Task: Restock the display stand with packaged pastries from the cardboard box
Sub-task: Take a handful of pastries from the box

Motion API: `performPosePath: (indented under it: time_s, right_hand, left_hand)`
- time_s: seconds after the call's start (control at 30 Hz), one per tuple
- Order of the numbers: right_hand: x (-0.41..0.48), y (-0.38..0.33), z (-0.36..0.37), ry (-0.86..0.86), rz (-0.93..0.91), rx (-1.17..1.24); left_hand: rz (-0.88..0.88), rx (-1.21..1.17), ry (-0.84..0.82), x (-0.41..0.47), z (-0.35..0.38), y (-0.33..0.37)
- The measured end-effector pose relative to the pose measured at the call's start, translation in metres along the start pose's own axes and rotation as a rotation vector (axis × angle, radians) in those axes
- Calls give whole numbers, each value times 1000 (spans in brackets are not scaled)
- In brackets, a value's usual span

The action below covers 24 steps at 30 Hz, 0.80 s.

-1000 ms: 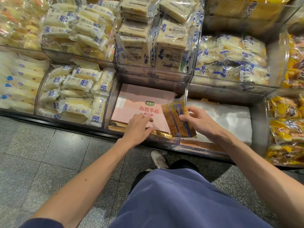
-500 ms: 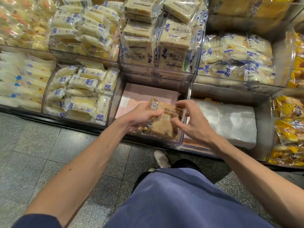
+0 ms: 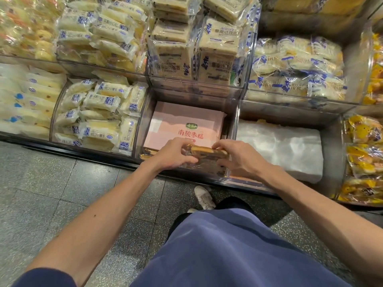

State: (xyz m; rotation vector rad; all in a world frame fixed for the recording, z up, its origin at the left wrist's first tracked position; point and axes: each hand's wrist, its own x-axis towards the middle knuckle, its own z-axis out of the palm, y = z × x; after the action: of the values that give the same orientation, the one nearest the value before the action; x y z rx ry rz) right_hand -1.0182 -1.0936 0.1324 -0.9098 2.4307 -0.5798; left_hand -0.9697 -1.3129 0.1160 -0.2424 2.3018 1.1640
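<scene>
A brown packaged pastry (image 3: 207, 152) is held edge-up between both hands at the front of a clear bin (image 3: 232, 112) on the display stand's lower row. My left hand (image 3: 172, 154) grips its left end and my right hand (image 3: 238, 158) grips its right end. Behind it in the same bin lies a pink cardboard sheet (image 3: 186, 121) with red characters. A few more brown pastries (image 3: 146, 156) lie under the sheet's front edge. No cardboard box is in view.
Bins around hold pale wrapped cakes (image 3: 97, 112), sliced-bread packs (image 3: 194, 56), blue-and-white wrapped buns (image 3: 294, 67) and yellow pastries (image 3: 364, 154). White plastic (image 3: 279, 146) fills the bin to the right. Grey tiled floor (image 3: 62, 193), my shoe (image 3: 204, 197) and my blue clothing are below.
The pastry passed from my right hand alone to both hands. It has turned from flat-facing to edge-up and sunk lower toward the bin's front.
</scene>
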Motion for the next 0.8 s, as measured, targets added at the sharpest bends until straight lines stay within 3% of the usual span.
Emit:
performPosePath:
  time_s: [0.27,0.43,0.53,0.8]
  right_hand:
    - [15,-10,12,41,-150,-193]
    - [13,-9,28,-38,-164,-294]
    - [6,-1,33,-163,-137,-344]
    - [17,2,44,-160,-117,-377]
  left_hand:
    - [92,303,84,-7,-7,-4]
    - [111,522,1,-10,-7,-7]
    - [122,486,-98,-11,0,-5]
    - [130,551,-77,-3,8,-11]
